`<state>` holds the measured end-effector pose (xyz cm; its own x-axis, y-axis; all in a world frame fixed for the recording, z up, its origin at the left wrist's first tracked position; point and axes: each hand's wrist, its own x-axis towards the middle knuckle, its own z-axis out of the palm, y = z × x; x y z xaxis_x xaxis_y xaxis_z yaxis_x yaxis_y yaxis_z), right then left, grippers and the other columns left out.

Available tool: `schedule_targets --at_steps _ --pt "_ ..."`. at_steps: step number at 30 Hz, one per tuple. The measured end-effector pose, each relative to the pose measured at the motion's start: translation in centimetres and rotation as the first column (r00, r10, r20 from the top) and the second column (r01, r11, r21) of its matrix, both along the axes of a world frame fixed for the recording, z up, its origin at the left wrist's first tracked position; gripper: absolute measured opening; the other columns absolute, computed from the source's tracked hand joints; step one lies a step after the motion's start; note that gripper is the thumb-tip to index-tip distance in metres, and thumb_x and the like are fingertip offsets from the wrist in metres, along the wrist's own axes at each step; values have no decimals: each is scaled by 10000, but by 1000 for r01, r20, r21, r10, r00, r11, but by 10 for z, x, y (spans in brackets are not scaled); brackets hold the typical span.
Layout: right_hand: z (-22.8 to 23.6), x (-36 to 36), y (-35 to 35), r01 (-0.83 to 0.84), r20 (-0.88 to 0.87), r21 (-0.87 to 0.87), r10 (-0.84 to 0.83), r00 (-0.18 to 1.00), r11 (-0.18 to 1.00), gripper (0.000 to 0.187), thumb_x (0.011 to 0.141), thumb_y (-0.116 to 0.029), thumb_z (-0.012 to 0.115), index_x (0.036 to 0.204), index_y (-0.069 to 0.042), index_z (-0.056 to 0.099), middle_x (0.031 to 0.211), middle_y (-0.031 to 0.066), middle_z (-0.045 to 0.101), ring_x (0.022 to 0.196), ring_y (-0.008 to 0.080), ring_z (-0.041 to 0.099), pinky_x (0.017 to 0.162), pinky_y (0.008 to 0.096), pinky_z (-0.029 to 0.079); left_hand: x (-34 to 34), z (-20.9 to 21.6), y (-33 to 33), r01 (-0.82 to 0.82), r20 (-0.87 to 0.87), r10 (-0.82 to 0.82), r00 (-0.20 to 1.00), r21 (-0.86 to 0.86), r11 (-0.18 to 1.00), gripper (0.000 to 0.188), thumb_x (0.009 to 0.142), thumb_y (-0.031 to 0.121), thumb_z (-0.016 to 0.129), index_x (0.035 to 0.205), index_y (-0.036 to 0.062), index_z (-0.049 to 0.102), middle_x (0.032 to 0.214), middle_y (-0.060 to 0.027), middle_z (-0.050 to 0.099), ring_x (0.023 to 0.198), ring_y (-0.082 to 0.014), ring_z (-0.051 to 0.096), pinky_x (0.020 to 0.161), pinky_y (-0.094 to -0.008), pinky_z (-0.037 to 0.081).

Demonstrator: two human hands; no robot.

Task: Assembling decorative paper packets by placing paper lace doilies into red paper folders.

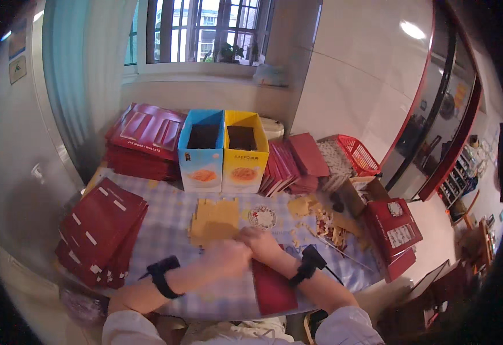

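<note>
My left hand (233,256) and my right hand (257,244) meet over the near middle of the table. The left one is smeared by motion, so its fingers cannot be read. My right hand has its fingers drawn together; whatever they may hold is hidden. Beneath the right wrist lies a flat dark-red card sheet (274,290), which reaches toward the near edge. Just beyond my hands is a pile of yellow-tan paper strips (214,218). Beside that pile sits a small round dish (262,217) with red and white bits.
A stack of red card sheets (102,224) lies at left, glossy red packs (145,132) behind. Blue (201,167) and yellow (244,169) boxes stand at the back. Right are red envelopes (309,155), a red basket (358,154), paper scraps (332,227) and a red box (392,227).
</note>
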<state>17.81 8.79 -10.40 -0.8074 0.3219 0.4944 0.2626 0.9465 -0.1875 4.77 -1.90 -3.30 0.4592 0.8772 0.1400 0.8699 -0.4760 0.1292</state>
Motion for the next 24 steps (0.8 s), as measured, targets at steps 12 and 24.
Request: schedule_targets --at_steps 12,24 --pt "-1 -2 -6 6 -52 142 1 999 990 286 622 -160 624 897 -101 573 802 40 529 674 216 569 568 316 483 -47 -40 34 -136 -132 142 981 55 989 145 683 121 538 780 44 614 910 -102 586 882 -255 570 752 -357 474" --pt "1 2 -5 11 -262 -93 -35 964 996 247 735 -202 583 944 -77 540 853 79 509 643 248 564 506 346 480 -31 -37 23 -182 -238 231 944 211 961 151 718 163 533 791 72 629 870 -76 585 790 -221 592 653 -355 493"
